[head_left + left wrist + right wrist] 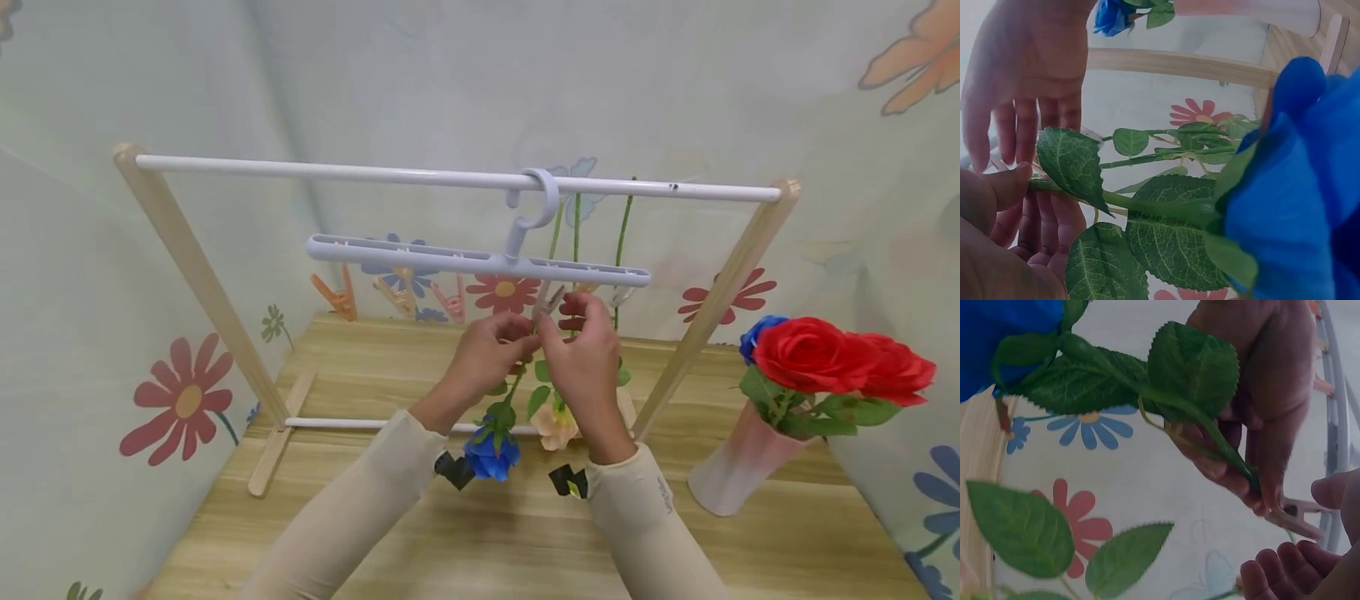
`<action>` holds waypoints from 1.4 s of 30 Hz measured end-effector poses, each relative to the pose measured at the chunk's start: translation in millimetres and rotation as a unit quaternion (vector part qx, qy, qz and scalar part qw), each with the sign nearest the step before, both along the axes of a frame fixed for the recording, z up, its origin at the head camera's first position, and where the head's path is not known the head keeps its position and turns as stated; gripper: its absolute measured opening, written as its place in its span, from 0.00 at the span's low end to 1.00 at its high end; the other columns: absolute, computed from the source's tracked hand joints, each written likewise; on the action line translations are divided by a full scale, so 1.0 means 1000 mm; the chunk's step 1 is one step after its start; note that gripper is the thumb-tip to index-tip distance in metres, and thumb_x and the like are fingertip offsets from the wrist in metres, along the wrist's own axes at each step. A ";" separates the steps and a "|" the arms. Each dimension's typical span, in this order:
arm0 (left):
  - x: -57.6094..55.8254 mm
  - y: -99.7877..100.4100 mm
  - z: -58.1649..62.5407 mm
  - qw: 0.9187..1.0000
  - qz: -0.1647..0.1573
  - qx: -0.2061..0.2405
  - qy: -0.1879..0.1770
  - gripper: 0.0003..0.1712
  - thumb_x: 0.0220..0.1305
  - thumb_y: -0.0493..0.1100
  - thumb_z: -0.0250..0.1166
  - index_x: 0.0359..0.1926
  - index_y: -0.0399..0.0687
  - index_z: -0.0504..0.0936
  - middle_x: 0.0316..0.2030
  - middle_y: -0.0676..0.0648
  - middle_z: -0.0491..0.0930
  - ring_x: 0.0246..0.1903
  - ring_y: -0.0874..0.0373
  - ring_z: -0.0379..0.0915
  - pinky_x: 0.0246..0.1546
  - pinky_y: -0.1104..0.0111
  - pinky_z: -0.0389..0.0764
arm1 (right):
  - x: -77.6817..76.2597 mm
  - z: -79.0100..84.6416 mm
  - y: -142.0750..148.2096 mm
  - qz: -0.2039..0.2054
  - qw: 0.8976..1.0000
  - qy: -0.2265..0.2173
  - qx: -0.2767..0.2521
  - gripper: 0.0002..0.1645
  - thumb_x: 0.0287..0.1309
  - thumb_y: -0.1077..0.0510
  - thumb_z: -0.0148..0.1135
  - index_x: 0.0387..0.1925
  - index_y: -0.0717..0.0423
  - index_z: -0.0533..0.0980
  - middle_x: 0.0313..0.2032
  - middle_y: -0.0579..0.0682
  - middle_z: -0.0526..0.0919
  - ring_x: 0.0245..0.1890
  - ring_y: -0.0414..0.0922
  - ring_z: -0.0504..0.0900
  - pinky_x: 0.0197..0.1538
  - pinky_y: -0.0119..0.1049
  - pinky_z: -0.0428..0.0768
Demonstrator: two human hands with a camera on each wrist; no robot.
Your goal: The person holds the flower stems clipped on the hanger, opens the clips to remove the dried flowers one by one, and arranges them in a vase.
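My left hand (491,350) pinches the green stem of an artificial blue rose (491,454), which hangs head down below it. The stem's upper end is right at a pale pinkish clothespin (1297,519) under the grey-blue hanger (480,262). In the right wrist view the clothespin's two legs stand apart. My right hand (588,358) is beside it, thumb and loosely bent fingers parted on either side of the clip. A peach flower (555,427) hangs head down behind the right hand, partly hidden by it.
The hanger hooks over the white bar (337,172) of a wooden-legged rack (202,283). Several clothespins hang from its left half, one orange (337,293). Green stems (624,229) rise behind its right half. A pink-white vase (742,467) with red roses (817,354) stands right on the wooden table (795,533).
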State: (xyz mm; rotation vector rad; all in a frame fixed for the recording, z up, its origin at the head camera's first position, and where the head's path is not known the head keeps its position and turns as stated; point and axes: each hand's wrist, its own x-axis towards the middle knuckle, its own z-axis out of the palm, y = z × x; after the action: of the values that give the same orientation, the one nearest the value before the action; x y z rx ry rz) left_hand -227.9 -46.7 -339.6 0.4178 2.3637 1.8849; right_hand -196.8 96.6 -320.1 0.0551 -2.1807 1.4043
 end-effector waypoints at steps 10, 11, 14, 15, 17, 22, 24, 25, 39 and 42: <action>0.002 0.002 0.004 1.000 -0.013 0.005 0.000 0.15 0.70 0.44 0.66 0.54 0.47 0.83 0.42 0.44 0.86 0.42 0.40 0.83 0.36 0.65 0.89 | -0.012 0.004 -0.014 -0.047 0.998 0.018 -0.037 0.22 0.63 0.48 0.68 0.49 0.59 0.75 0.40 0.53 0.85 0.41 0.48 0.88 0.43 0.43 0.85; 0.003 0.002 0.004 1.000 -0.015 0.005 0.000 0.14 0.70 0.44 0.66 0.54 0.47 0.83 0.42 0.44 0.86 0.43 0.39 0.83 0.36 0.65 0.89 | -0.013 0.004 -0.014 -0.052 0.997 0.022 -0.044 0.22 0.62 0.48 0.68 0.48 0.58 0.75 0.40 0.52 0.85 0.40 0.48 0.88 0.42 0.42 0.85; 0.003 0.002 0.004 1.000 -0.015 0.003 0.003 0.14 0.70 0.44 0.66 0.54 0.48 0.83 0.42 0.45 0.86 0.41 0.42 0.84 0.37 0.65 0.89 | -0.014 0.004 -0.016 -0.059 0.996 0.033 -0.064 0.22 0.62 0.49 0.68 0.49 0.58 0.74 0.39 0.52 0.84 0.38 0.46 0.86 0.41 0.40 0.84; 0.003 0.002 0.004 1.000 -0.014 0.001 0.005 0.14 0.70 0.44 0.66 0.54 0.48 0.83 0.42 0.45 0.86 0.40 0.44 0.84 0.37 0.65 0.89 | -0.015 0.005 -0.016 -0.061 0.995 0.037 -0.070 0.22 0.62 0.50 0.69 0.49 0.58 0.74 0.39 0.52 0.84 0.38 0.46 0.86 0.41 0.40 0.84; 0.003 0.002 0.004 1.000 -0.012 -0.002 0.006 0.14 0.70 0.44 0.66 0.54 0.48 0.84 0.42 0.45 0.86 0.38 0.49 0.84 0.36 0.65 0.89 | -0.015 0.005 -0.018 -0.065 0.994 0.044 -0.079 0.22 0.61 0.50 0.69 0.49 0.59 0.74 0.38 0.52 0.83 0.37 0.46 0.86 0.41 0.39 0.83; 0.003 0.002 0.005 1.000 -0.011 -0.005 0.006 0.14 0.70 0.44 0.66 0.53 0.47 0.84 0.42 0.46 0.86 0.36 0.54 0.83 0.36 0.65 0.89 | -0.015 0.004 -0.021 -0.080 0.991 0.062 -0.085 0.21 0.60 0.51 0.70 0.47 0.60 0.75 0.36 0.52 0.84 0.35 0.45 0.87 0.37 0.34 0.83; 0.003 0.001 0.006 1.000 -0.010 -0.006 0.008 0.13 0.69 0.44 0.66 0.52 0.47 0.84 0.42 0.45 0.86 0.36 0.53 0.83 0.36 0.65 0.89 | -0.015 0.003 -0.022 -0.084 0.990 0.072 -0.085 0.21 0.59 0.51 0.70 0.46 0.60 0.75 0.36 0.52 0.84 0.34 0.45 0.88 0.35 0.30 0.82; 0.003 0.001 0.006 1.000 -0.010 -0.007 0.008 0.13 0.69 0.44 0.66 0.52 0.47 0.84 0.42 0.46 0.86 0.36 0.52 0.83 0.36 0.65 0.89 | -0.016 0.003 -0.023 -0.086 0.990 0.077 -0.085 0.20 0.59 0.52 0.71 0.45 0.61 0.75 0.35 0.52 0.84 0.34 0.46 0.88 0.33 0.27 0.82; 0.008 -0.005 0.000 0.999 0.000 -0.034 -0.010 0.13 0.70 0.44 0.66 0.51 0.43 0.83 0.42 0.45 0.86 0.37 0.50 0.84 0.34 0.66 0.89 | -0.017 -0.001 -0.026 -0.099 0.987 0.099 -0.074 0.18 0.59 0.53 0.69 0.43 0.61 0.76 0.35 0.53 0.85 0.32 0.46 0.88 0.34 0.29 0.81; 0.012 -0.010 -0.002 0.998 -0.003 -0.059 -0.009 0.13 0.70 0.46 0.67 0.50 0.45 0.83 0.42 0.46 0.86 0.38 0.50 0.84 0.34 0.66 0.88 | -0.017 -0.003 -0.026 -0.090 0.988 0.092 -0.081 0.19 0.58 0.53 0.70 0.44 0.60 0.75 0.33 0.50 0.83 0.33 0.44 0.87 0.34 0.26 0.80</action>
State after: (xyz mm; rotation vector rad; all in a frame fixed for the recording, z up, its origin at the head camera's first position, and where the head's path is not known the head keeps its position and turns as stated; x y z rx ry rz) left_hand -216.1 -56.3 -342.0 0.3960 2.4430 1.7288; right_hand -214.3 70.5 -323.1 -0.0661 -1.8672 1.4091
